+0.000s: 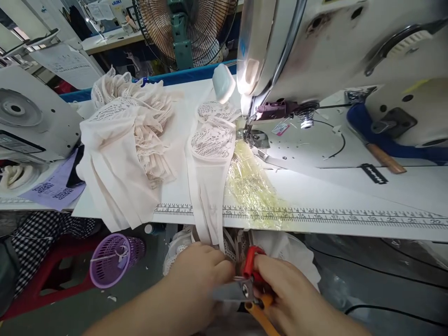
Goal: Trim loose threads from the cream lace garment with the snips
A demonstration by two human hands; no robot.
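My left hand (205,280) is closed at the near end of a pale pink lace garment piece (210,175), which runs over the table's front edge from beside the sewing machine's presser foot (248,134). The fingertips are partly hidden. My right hand (285,291) grips scissors (245,288) with red and orange handles. Their blades point left, in front of my left hand, and look blurred. Below the table edge, more pale lace fabric (289,252) lies behind both hands. A yellowish clear plastic sheet (254,179) lies right of the garment piece.
A heap of pale lace pieces (115,154) sits on the left of the table. A razor blade (374,173) and a wooden-handled tool (387,158) lie at right. A purple basket (114,261) stands below left. A printed ruler (315,214) lines the front edge. A fan (184,32) stands behind.
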